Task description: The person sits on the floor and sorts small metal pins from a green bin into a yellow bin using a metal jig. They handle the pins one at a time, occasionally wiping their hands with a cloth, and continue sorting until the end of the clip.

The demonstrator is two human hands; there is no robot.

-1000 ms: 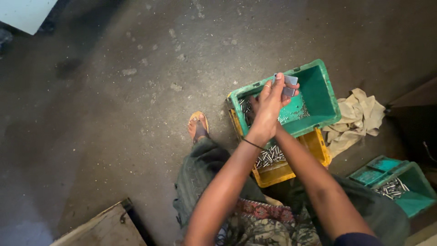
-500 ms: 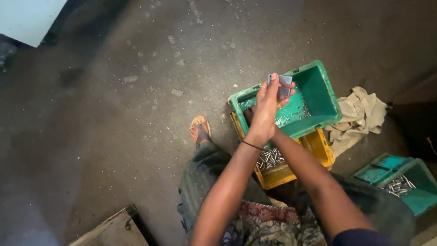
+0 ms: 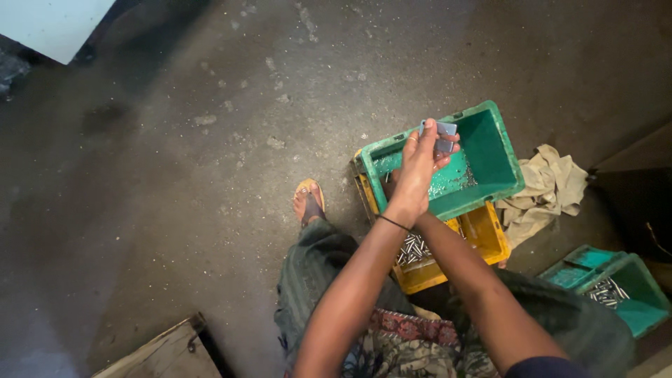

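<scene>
My right hand (image 3: 396,187) is almost wholly hidden behind my left hand (image 3: 418,168), so I cannot tell how its fingers stand. My left fingers (image 3: 428,137) close around a small grey metal piece (image 3: 445,136), right of frame centre, above the green crate (image 3: 490,157). The green crate appears to rest on the yellow crate (image 3: 483,234), which holds small metal parts (image 3: 413,248).
</scene>
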